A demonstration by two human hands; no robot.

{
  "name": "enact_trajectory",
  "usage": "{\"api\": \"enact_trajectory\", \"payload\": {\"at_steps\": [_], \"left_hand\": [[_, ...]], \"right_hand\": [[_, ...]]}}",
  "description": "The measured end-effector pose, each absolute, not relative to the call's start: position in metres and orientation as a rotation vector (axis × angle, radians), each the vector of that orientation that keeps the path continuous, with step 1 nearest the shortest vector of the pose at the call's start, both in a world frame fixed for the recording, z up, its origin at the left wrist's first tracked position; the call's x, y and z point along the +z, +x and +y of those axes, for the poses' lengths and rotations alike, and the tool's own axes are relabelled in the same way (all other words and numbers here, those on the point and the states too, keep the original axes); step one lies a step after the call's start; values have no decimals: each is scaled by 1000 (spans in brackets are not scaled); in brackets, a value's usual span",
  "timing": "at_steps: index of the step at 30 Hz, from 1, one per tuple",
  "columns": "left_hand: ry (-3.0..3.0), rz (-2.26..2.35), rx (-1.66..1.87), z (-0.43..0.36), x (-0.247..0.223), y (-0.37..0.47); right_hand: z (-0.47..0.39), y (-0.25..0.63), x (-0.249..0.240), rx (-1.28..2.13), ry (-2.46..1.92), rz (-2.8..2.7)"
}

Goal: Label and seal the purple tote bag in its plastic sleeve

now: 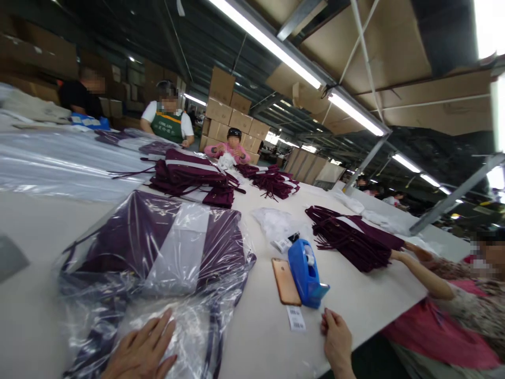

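My left hand lies flat with its fingers spread on a clear plastic bag. Inside the bag is a folded dark purple garment with a pale paper band around it. To the right, my right hand is just below a blue tape dispenser, its fingers curled together; whatever they may hold is too small to make out. Against the dispenser's left side lies a gold phone, with a white printed label below it.
Purple garment stacks lie beyond the bag, near clear plastic sheets. At right, a co-worker's hands touch another stack. Crumpled white material lies mid-table. More people stand behind.
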State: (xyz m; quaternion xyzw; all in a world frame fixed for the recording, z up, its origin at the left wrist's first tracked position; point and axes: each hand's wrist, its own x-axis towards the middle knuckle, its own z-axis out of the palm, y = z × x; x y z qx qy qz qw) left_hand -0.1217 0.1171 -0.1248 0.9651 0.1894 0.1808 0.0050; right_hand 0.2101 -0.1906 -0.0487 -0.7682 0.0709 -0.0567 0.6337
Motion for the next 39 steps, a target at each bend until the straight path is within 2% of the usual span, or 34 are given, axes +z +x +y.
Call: {"api": "enact_trajectory", "payload": {"at_steps": [2, 5, 9, 12, 17, 24, 29, 34, 39], "left_hand": [[3006, 568, 516, 109, -103, -121], [2960, 621, 370, 102, -80, -117], [2861, 681, 245, 96, -65, -114], [2833, 684, 244, 92, -59, -114], [2816, 667, 206, 92, -57, -112], [2755, 642, 82, 92, -57, -110], [2745, 623, 125, 92, -61, -111], [2750, 654, 161, 91, -61, -112], [2815, 644, 188, 92, -64, -113]], "right_hand": [[-194, 199, -45, -120, -1945, 84], [-173, 175, -26, -92, -2157, -350], [-94, 123, 26, 224, -2049, -1363], [-26, 91, 52, 384, -1973, -1879], [54, 83, 41, 266, -2144, -2383], [91, 92, 27, 395, -2298, -2345], [96, 102, 23, 350, -2449, -2046], [104, 129, 8, 362, -2425, -1762], [61, 151, 5, 22, -2345, -1429]]}}
